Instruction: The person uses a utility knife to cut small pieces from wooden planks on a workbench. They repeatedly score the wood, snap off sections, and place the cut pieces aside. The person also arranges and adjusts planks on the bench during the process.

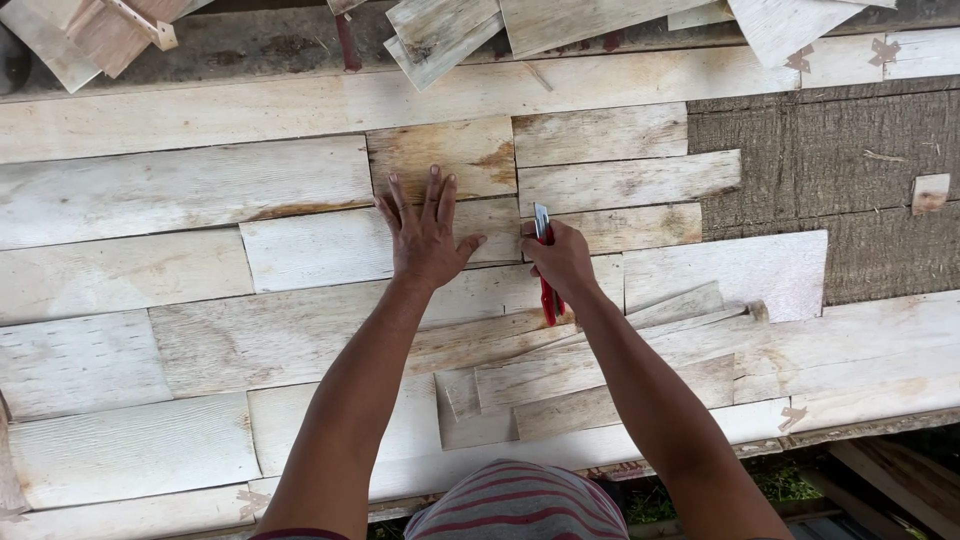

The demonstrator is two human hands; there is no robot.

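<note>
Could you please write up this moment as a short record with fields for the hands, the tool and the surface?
Left hand: left hand pressed flat, fingers spread, on a pale veneer sheet
Right hand: right hand gripping a red-handled knife, blade up at the sheet's seam
Surface: worktable covered with overlapping pale veneer pieces; a dark rough patch shows bare at the right
Loose strips: narrow offcuts lie near the arms
Far edge: more stacked veneer pieces

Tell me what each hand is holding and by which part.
The right hand grips a red-handled knife by its handle, blade pointing away. The left hand holds nothing; it lies flat on a veneer sheet.
</note>
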